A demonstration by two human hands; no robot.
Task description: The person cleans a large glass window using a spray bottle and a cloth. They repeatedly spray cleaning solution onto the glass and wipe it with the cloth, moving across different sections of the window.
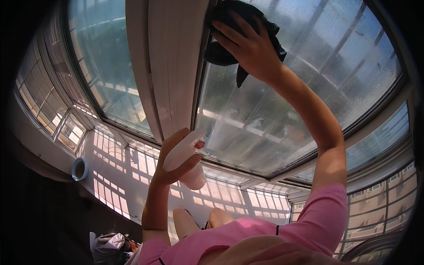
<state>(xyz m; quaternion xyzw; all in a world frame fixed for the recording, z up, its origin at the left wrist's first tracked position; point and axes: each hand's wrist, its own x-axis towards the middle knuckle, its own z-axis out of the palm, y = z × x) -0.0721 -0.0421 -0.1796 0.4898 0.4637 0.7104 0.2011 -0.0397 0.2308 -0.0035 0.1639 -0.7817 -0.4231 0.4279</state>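
Observation:
At the upper middle, my right hand [253, 46] presses a dark cloth [221, 54] against a window pane [318, 86], near the pane's left frame. The fingers lie spread over the bunched cloth, and one corner of it hangs down. My left hand [172, 159] is wrapped around a translucent white plastic spray bottle [195, 175], low in front of the same pane's lower left corner. The bottle's head is partly covered by my fingers. Whitish streaks and smears show on the glass.
A white frame post [174, 66] parts this pane from another window [106, 66] on the left. Below runs a pale sill or ledge [132, 185] with barred shadows. A light blue round container [79, 169] stands at its left end. Bags [111, 246] lie at lower left. My bare knees show below.

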